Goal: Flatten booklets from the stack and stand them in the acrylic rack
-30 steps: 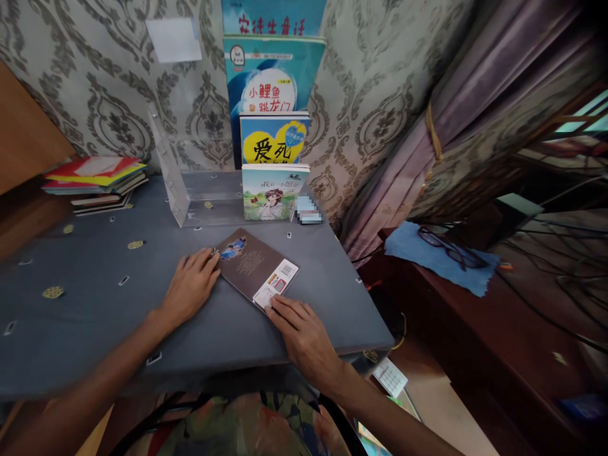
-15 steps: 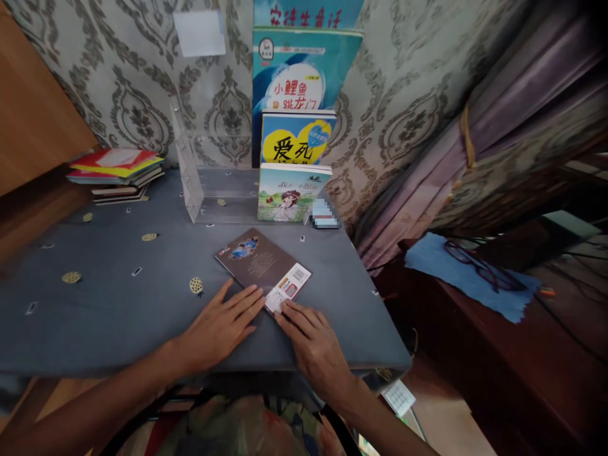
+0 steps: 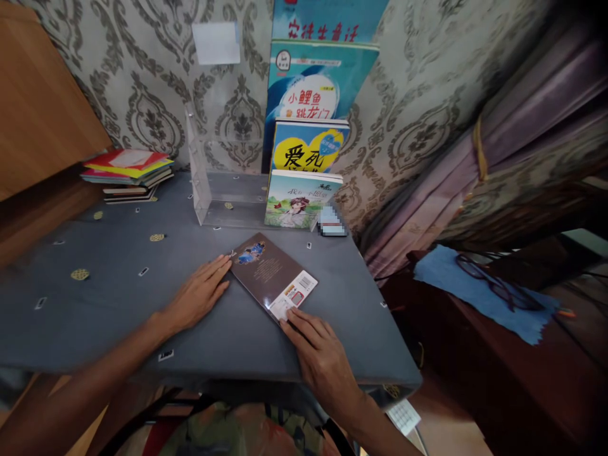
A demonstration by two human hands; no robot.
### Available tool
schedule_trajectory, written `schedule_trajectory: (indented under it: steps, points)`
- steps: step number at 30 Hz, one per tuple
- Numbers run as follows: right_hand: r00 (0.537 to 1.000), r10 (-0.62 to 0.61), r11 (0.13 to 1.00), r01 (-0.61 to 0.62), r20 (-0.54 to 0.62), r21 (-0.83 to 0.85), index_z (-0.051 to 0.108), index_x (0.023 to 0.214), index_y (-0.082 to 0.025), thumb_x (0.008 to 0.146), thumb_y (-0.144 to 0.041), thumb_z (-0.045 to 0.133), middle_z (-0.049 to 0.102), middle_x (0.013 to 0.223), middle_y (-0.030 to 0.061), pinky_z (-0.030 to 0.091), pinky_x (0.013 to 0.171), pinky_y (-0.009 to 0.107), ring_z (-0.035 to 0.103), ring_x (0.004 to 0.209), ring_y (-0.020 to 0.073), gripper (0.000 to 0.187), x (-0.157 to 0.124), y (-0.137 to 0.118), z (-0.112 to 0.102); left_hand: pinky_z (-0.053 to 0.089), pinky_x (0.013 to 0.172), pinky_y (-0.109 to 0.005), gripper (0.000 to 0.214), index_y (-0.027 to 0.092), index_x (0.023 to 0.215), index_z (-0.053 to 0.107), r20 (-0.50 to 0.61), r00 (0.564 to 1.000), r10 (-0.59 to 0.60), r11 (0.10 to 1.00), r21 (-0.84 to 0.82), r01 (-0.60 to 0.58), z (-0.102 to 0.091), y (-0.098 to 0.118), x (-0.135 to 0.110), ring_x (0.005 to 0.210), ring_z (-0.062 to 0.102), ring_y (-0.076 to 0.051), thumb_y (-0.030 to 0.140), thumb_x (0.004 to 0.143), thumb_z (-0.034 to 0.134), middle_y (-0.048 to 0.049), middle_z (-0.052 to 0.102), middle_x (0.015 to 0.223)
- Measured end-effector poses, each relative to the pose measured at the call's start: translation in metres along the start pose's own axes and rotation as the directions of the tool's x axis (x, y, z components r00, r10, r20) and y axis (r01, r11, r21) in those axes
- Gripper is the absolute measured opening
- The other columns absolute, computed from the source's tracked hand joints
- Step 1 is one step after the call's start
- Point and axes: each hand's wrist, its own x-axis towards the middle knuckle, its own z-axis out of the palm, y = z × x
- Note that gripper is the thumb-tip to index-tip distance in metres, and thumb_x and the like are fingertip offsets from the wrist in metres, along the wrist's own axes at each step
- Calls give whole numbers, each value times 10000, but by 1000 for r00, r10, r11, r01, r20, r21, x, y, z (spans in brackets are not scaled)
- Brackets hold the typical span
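Observation:
A brown book [image 3: 272,272] lies back cover up on the grey table [image 3: 118,304], its barcode corner towards me. My left hand [image 3: 198,294] lies flat with fingers stretched, the fingertips against the book's left edge. My right hand [image 3: 319,354] rests flat too, its fingertips on the book's near corner by the barcode. Neither hand grips anything.
A clear acrylic stand [image 3: 209,190] at the back holds several upright picture books [image 3: 304,152] against the patterned wall. A stack of flat books [image 3: 126,174] lies at the back left. Right of the table, a blue cloth with glasses [image 3: 484,288] lies on a dark wooden surface; curtains hang behind.
My left hand slid from the book's near edge up along its left side. The right hand stayed on the near corner. The view shifted slightly left.

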Motion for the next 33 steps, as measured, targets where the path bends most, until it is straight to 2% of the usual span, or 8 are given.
schedule_trajectory:
  steps: [5, 9, 12, 16, 20, 25, 30, 33]
  points:
    - [1000, -7, 999, 8, -25, 34, 578, 1352, -158, 926, -41, 420, 706, 1212, 130, 525, 876, 415, 616, 1166, 259, 469, 1, 0, 0, 425, 1131, -453, 455, 200, 1429, 482, -28, 1000, -8, 999, -42, 7, -2, -1, 5, 1356, 507, -227, 387, 1036, 350, -101, 549, 1463]
    - [1000, -2, 999, 3, -20, 44, 603, 1317, -172, 928, -43, 441, 711, 1193, 128, 538, 873, 415, 621, 1158, 257, 441, 2, 1, 2, 473, 1060, -481, 407, 200, 1353, 544, -49, 999, -6, 1000, -28, 5, -4, 1, 10, 1271, 568, -254, 371, 1024, 377, -113, 597, 1398]
    - [1000, 14, 999, -14, -7, 39, 621, 1284, -171, 923, -47, 451, 709, 1197, 134, 544, 870, 427, 628, 1148, 264, 418, 1, 0, 2, 496, 1017, -489, 390, 179, 1304, 568, -61, 998, 8, 1000, -22, -9, -4, 3, 11, 1232, 585, -271, 373, 1013, 396, -132, 606, 1372]
    - [999, 36, 999, -36, 5, 38, 629, 1271, -169, 927, -81, 470, 710, 1194, 143, 545, 891, 436, 629, 1160, 265, 389, 1, -6, 0, 481, 1037, -517, 389, 176, 1303, 561, -63, 998, 21, 999, -30, -23, -4, 4, 11, 1242, 577, -284, 373, 1004, 411, -137, 603, 1372]
    - [999, 39, 998, -38, -25, 59, 639, 1252, -168, 959, -175, 519, 723, 1156, 136, 540, 936, 449, 641, 1138, 261, 317, -5, -17, -4, 486, 1050, -487, 391, 181, 1297, 563, -70, 996, 49, 997, -63, -54, -6, 6, 8, 1240, 583, -268, 395, 999, 429, -130, 618, 1345]
    - [995, 23, 996, -15, -94, 84, 664, 1203, -181, 956, -210, 590, 749, 1070, 108, 559, 923, 427, 669, 1056, 241, 259, -31, -36, -4, 461, 1083, -477, 460, 205, 1339, 532, -42, 997, 70, 995, -71, -73, -6, 19, -10, 1287, 551, -261, 487, 983, 457, -118, 581, 1400]
    - [974, 51, 992, -23, -220, 124, 670, 1196, -190, 951, -91, 532, 749, 927, 81, 594, 747, 331, 686, 893, 206, 298, -58, -50, 0, 427, 1105, -501, 585, 224, 1397, 493, 10, 995, 94, 994, -46, -94, -6, 40, -38, 1317, 522, -286, 589, 940, 494, -121, 558, 1434]
    - [971, 56, 988, -20, -234, 155, 671, 1202, -197, 954, -74, 485, 727, 877, 75, 601, 722, 331, 674, 832, 204, 333, -64, -52, -3, 431, 1095, -505, 658, 219, 1414, 481, 25, 994, 105, 994, -9, -105, -6, 51, -52, 1318, 518, -307, 645, 913, 500, -131, 554, 1436]
